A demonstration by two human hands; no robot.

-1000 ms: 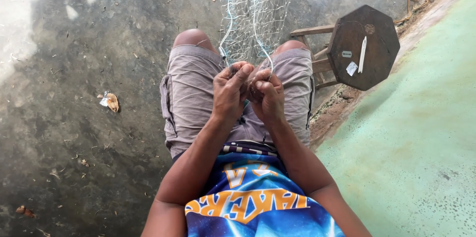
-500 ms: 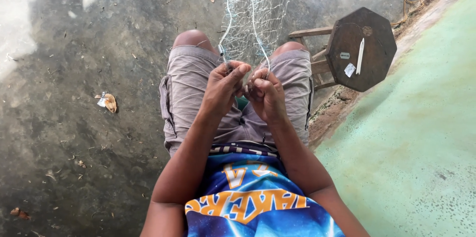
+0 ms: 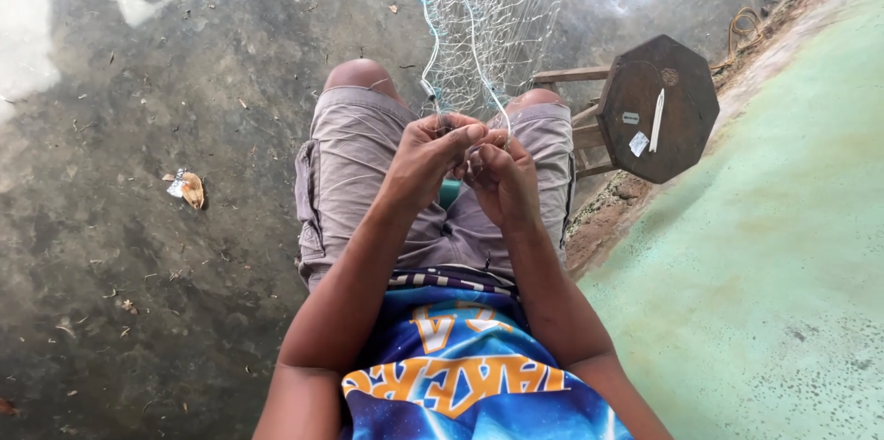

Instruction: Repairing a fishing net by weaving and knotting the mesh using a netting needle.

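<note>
**Both hands pinched on the near edge of a hanging net**

Seated person, view straight down over the lap. Left hand (image 3: 425, 156) and right hand (image 3: 502, 178) meet above the knees, knuckles close together, fingers curled in. Each hand is closed on strands of the pale fishing net (image 3: 488, 17); the exact pinch points are too fine to make out. The net hangs down from the far side of the scene and narrows toward the hands, its near edge ending right at the fingertips, between the two knees. A blue-tinted cord runs along the net's left border down to the left hand.

Grey shorts (image 3: 354, 173) cover both thighs. To the right, just beside the right knee, stands a dark octagonal stool (image 3: 681, 141) with a slim white netting needle (image 3: 657, 120) lying on top. Far left on the stained concrete floor (image 3: 138, 293) lies a crumpled wrapper (image 3: 187, 188), well apart from the hands.
</note>
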